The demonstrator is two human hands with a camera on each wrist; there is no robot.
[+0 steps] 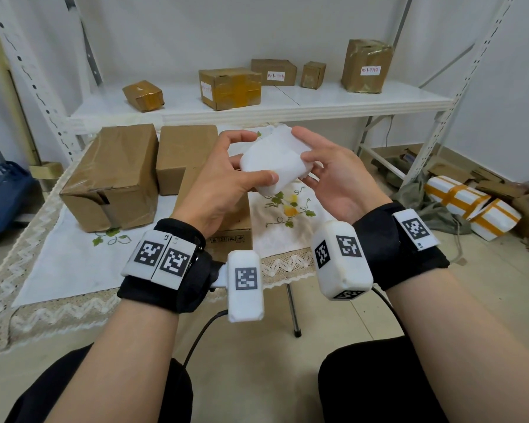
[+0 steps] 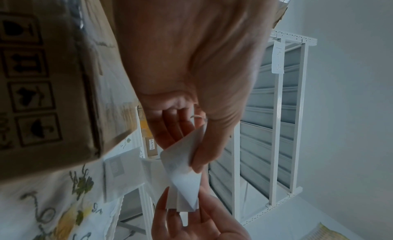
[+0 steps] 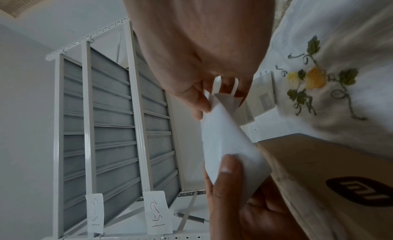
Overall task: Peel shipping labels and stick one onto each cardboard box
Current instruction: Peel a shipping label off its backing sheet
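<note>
In the head view, the left hand (image 1: 223, 181) and the right hand (image 1: 327, 175) hold a white label sheet (image 1: 272, 161) up in the air between them, above the cloth-covered surface (image 1: 74, 270). The left thumb lies across its lower edge; the right fingers (image 1: 303, 137) curl over its far corner. Three cardboard boxes stand on the surface below and to the left, the nearest box (image 1: 229, 236) directly under the hands, a taller box (image 1: 113, 175) left of it. More boxes sit on the shelf (image 1: 287, 102) behind, some already labelled.

In the left wrist view, the sheet (image 2: 182, 173) is bent into a curl, pinched at one end by the left thumb and fingers (image 2: 204, 153) and at the other by the right.

In the right wrist view, the same sheet (image 3: 225, 143) bows between both pinches, one corner looking split from its backing, though blur leaves this uncertain.

The sheet seems very light, thin and floppy, easily creased, its peeled face presumably sticky. It is probably best held by the edges and corners, with the corner flexed to lift the label.
</note>
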